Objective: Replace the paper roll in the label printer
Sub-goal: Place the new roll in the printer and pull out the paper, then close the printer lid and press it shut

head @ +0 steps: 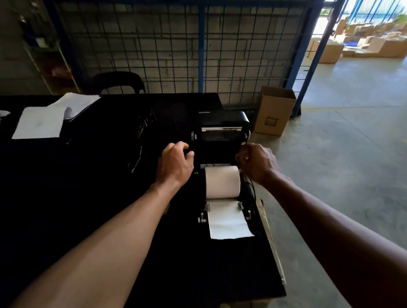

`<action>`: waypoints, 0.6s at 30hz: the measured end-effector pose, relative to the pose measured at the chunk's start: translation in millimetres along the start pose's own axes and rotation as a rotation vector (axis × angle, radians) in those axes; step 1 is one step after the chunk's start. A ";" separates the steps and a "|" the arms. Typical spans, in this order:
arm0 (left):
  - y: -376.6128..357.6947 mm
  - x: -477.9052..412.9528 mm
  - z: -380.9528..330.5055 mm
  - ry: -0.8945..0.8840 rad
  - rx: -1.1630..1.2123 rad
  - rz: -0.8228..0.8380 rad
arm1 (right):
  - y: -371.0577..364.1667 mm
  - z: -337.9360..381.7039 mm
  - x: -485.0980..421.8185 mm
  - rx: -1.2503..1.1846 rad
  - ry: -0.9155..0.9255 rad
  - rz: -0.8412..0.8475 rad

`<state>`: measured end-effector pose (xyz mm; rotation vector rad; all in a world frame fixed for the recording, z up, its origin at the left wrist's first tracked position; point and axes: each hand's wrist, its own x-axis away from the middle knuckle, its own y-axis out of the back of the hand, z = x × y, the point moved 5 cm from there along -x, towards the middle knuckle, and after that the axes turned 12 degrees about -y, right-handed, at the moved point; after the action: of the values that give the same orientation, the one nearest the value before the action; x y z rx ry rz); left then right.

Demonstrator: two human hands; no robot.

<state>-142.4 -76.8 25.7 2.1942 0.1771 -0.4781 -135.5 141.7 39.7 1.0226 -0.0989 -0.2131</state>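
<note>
Nearest, the free end of the label paper (pixel 229 221) lies flat on the black table (pixel 98 219), drawn out toward the person between two small guide tabs; I judge it is left long so that it can feed out through the front slot once the printer is shut. Just behind it the paper roll (pixel 222 180) sits crosswise in the open bay of the label printer (pixel 220 140), its axis running left to right, so the new roll looks to be already seated. On either side of the bay the two hands are set like a pair of brackets. The left hand (pixel 175 160) is curled, fingers bent over the dark left edge of the printer body, touching it, though what exactly it grips is lost in the black. The right hand (pixel 256 163) is closed into a loose fist at the right edge, level with the lid hinge; whether it pinches a latch or only rests there I cannot tell. Holding both sides at once suggests the lid is about to be brought down evenly. The raised lid stands upright beyond the hands, its inner window facing the camera. Farther off, white sheets (pixel 42 120) lie on the table's left, a cardboard box (pixel 274 110) stands on the floor, and a wire mesh partition (pixel 180 45) closes the background.
</note>
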 end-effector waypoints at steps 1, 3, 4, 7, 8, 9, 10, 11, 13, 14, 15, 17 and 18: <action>-2.3 -10.5 -0.4 0.037 0.012 -0.027 | 4.7 1.8 -10.7 -0.016 -0.015 -0.027; -7.1 -31.9 -0.6 0.137 0.052 -0.081 | 13.8 5.7 -32.0 -0.075 -0.060 -0.066; -9.0 -42.3 -0.3 0.199 0.081 -0.105 | 17.7 7.1 -43.0 -0.115 -0.090 -0.079; -17.9 -70.9 2.2 0.381 0.174 -0.120 | 24.4 9.2 -76.4 -0.193 -0.181 -0.082; -21.0 -79.0 2.5 0.433 0.198 -0.106 | 24.9 10.1 -86.3 -0.209 -0.208 -0.059; -23.7 -86.5 2.2 0.478 0.219 -0.086 | 24.4 10.9 -95.8 -0.227 -0.235 -0.022; -26.9 -93.4 1.2 0.513 0.238 -0.063 | 23.1 11.4 -104.2 -0.249 -0.264 0.023; -30.8 -99.6 0.2 0.542 0.258 -0.034 | 21.1 12.1 -111.4 -0.277 -0.297 0.071; -40.9 -107.7 -0.8 0.581 0.291 0.030 | 13.7 11.9 -123.4 -0.345 -0.361 0.173; -47.0 -109.3 0.5 0.598 0.315 0.054 | 8.7 11.3 -127.7 -0.374 -0.384 0.219; -53.4 -109.2 2.6 0.623 0.357 0.069 | 2.5 10.2 -130.9 -0.388 -0.398 0.261; -59.8 -108.9 6.8 0.665 0.435 0.055 | -8.1 8.9 -134.3 -0.379 -0.410 0.310; -59.6 -109.8 7.8 0.669 0.453 0.053 | -10.7 8.6 -135.2 -0.378 -0.418 0.307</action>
<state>-262.4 -41.6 21.6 2.7280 0.3955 0.2982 -270.3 159.1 37.4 0.5649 -0.5700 -0.1545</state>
